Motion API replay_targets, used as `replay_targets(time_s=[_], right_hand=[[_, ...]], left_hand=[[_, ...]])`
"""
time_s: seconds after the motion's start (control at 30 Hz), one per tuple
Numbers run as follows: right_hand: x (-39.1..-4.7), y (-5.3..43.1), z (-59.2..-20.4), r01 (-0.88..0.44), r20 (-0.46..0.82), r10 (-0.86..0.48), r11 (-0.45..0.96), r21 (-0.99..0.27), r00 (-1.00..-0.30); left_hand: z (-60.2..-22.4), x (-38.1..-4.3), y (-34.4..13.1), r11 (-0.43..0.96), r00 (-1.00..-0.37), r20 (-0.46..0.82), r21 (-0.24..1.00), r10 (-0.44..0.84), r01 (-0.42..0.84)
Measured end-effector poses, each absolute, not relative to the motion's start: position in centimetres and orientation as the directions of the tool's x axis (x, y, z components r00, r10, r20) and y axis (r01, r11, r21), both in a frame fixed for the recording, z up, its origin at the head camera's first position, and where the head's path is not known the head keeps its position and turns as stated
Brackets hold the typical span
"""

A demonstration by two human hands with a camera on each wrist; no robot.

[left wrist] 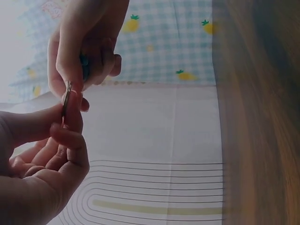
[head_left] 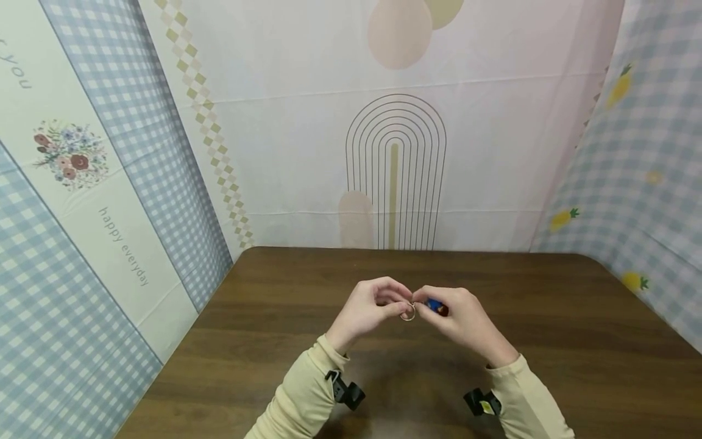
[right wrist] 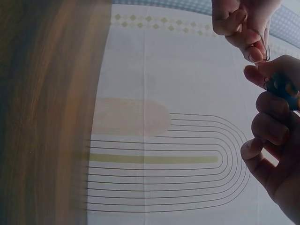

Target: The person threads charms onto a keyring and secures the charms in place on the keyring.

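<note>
My left hand (head_left: 364, 311) pinches a thin metal key ring (head_left: 407, 319) between thumb and fingertips, above the table. To its right, my right hand (head_left: 468, 317) holds a small blue keychain charm (head_left: 435, 305) with brownish parts, mostly hidden by the fingers. Thumb and index of the right hand meet at the ring's edge, close against the left fingertips. From the right wrist, the charm (right wrist: 280, 86) looks dark blue with orange spots and has a small metal loop at its end. The left wrist view shows the ring (left wrist: 66, 103) nearly edge-on.
A brown wooden table (head_left: 263, 341) lies beneath both hands. Behind it hangs a pale patterned cloth (head_left: 296, 152), with blue checked cloths (head_left: 658, 201) at the sides. Each forearm wears a black wrist camera (head_left: 347, 391) over a light yellow sleeve.
</note>
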State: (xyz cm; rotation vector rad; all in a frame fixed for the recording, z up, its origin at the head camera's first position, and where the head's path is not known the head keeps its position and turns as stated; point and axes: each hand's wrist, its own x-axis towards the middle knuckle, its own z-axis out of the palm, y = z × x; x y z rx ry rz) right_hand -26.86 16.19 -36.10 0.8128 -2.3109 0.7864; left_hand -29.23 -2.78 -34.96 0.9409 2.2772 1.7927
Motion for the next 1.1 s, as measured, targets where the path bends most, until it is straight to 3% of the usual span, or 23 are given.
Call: replay_targets(time_s=[0.33, 0.63, 0.97, 1.1], right_hand=[[-26.6, 16.4, -35.9, -0.672, 0.655, -0.362, 0.672, -0.310, -0.664], [-26.4, 16.8, -35.9, -0.673, 0.651, -0.369, 0.674, -0.303, -0.663], [-25.8, 16.0, -36.3, -0.673, 0.654, -0.436, 0.724, -0.153, -0.618], [-25.5, 15.7, -36.3, -0.675, 0.654, -0.440, 0.723, -0.149, -0.615]], left_hand=[[-32.8, -27.5, -3.3, 0.106, -0.788, 0.256, 0.921, 0.560, 0.374], [-33.0, -27.5, -3.6, 0.126, -0.828, 0.225, 0.935, 0.514, 0.332], [-35.4, -29.0, -3.7, 0.180, -0.770, 0.177, 0.918, 0.613, 0.354], [-35.6, -28.9, -3.9, 0.185, -0.751, 0.195, 0.902, 0.631, 0.389]])
